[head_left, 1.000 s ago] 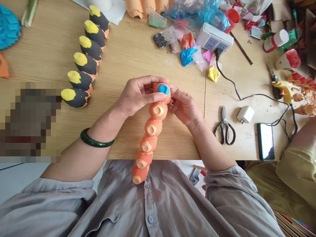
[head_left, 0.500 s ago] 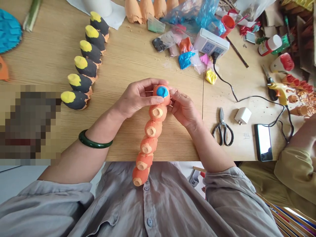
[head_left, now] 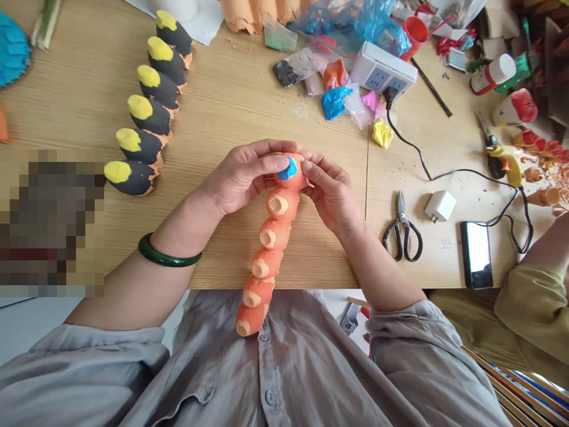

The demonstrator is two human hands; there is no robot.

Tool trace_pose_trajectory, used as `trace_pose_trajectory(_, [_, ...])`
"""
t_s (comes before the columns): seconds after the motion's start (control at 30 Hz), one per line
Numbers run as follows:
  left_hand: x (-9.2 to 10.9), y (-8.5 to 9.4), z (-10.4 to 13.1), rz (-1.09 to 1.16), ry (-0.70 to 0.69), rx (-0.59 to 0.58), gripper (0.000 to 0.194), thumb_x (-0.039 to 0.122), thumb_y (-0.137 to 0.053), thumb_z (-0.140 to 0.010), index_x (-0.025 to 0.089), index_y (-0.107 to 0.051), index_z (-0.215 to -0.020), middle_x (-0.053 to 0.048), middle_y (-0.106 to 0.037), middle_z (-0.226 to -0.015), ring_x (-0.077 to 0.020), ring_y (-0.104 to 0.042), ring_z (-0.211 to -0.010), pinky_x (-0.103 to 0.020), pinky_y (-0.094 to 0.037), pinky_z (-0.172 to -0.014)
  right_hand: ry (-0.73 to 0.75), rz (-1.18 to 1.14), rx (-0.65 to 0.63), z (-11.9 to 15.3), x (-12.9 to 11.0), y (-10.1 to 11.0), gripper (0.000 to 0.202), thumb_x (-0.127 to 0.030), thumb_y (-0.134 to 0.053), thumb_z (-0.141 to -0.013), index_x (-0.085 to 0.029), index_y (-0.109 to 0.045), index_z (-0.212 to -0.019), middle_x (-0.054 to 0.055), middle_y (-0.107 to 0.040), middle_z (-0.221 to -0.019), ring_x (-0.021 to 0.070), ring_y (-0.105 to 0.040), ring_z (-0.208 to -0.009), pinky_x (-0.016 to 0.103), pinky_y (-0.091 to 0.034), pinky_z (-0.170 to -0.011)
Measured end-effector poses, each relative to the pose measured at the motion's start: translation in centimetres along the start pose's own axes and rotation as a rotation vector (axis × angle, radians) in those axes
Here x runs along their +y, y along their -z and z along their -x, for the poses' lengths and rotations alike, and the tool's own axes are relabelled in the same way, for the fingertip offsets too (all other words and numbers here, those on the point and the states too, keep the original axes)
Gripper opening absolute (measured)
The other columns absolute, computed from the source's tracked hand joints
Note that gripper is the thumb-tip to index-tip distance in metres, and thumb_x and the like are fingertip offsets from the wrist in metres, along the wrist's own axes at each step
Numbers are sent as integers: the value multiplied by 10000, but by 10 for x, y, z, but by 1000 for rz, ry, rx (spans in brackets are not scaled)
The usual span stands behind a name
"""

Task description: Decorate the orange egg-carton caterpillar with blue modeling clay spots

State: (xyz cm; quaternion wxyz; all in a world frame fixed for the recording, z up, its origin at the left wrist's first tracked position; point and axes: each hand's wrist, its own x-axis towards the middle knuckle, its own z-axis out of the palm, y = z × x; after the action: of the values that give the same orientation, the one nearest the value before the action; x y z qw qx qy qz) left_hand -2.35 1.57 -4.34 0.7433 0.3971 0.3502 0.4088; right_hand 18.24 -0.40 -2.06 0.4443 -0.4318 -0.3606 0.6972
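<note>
An egg carton strip point(head_left: 274, 232), its row of bumps coated in orange clay with bare tan tips, slants from the table over its front edge toward my shirt. A patch of blue clay point(head_left: 287, 170) covers the tip of the farthest bump. My left hand point(head_left: 249, 172) grips that end from the left, its thumb pressing on the blue clay and hiding part of it. On the other side, my right hand point(head_left: 331, 187) holds the same bump between thumb and curled fingers. Some fingertips are hidden behind the strip.
Black-and-yellow carton bumps point(head_left: 153, 112) stand in a row at left. Blue clay point(head_left: 335, 102) and other colours in plastic lie by a power strip point(head_left: 383, 70). At right are scissors point(head_left: 402, 228), a charger point(head_left: 440, 206), a phone point(head_left: 476, 255), a glue gun point(head_left: 507, 163) and another person's arm point(head_left: 544, 255).
My left thumb has moved up from the lower edge of the blue clay onto its face, covering more of it. Both hands still hold the strip. The view has shifted slightly.
</note>
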Motion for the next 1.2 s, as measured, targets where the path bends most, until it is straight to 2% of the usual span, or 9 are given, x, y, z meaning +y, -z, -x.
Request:
trace_pose_trajectory(0.13, [1,-2,1,19,1,2,428,549,-1071,-772,386,-874,-1115,61,-852,-960,-206,-736,-882,-422,-651,-788,-11,42,41,0,1,-1,366,-529,-1003,-841,-296,-801,-1038,-11,-822,-1048,200,-757,-1025,315,-669,-853])
trace_pose_trajectory(0.27, [1,-3,2,-3,2,17,391,545,-1054,-785,410,-874,-1104,57,-844,-955,-234,-753,-911,-480,-661,-844,-10,51,48,0,1,-1,315,-495,-984,-853,-293,-809,-1020,-8,-828,-1059,186,-754,-1000,291,-667,-837])
trace_pose_trajectory(0.43, [1,-2,1,-24,-1,50,437,553,-1116,-687,410,-897,-1038,97,-866,-977,-170,-718,-852,-366,-647,-738,-14,52,42,-1,3,0,397,-558,-1017,-820,-299,-792,-1019,4,-837,-1073,225,-782,-1102,331,-683,-882])
trace_pose_trajectory(0.63, [2,0,1,-10,30,19,401,495,-1113,-709,426,-908,-1046,111,-883,-994,-176,-726,-847,-373,-663,-766,-17,97,54,2,0,-1,252,-490,-964,-851,-331,-818,-981,18,-854,-1089,251,-764,-1045,390,-699,-909])
trace_pose_trajectory(0.8, [1,4,1,-4,38,-9,439,505,-1116,-724,409,-896,-1091,85,-870,-1008,-178,-715,-836,-398,-649,-783,-6,79,28,1,1,-1,219,-480,-938,-866,-335,-831,-991,-4,-861,-1048,226,-735,-988,369,-673,-910])
trace_pose_trajectory(1.0, [1,3,1,-27,35,-21,470,526,-1128,-699,417,-904,-1098,71,-868,-1014,-166,-697,-818,-370,-646,-739,-42,67,11,-1,2,1,324,-553,-987,-809,-363,-799,-993,5,-847,-1057,260,-750,-1069,422,-675,-925])
trace_pose_trajectory(1.2, [0,-1,3,-75,-50,12,422,547,-1098,-759,415,-907,-1111,79,-898,-1106,-228,-777,-962,-427,-708,-854,-61,63,19,-5,2,3,403,-577,-1039,-720,-384,-785,-966,-12,-860,-1037,292,-734,-1159,463,-669,-981])
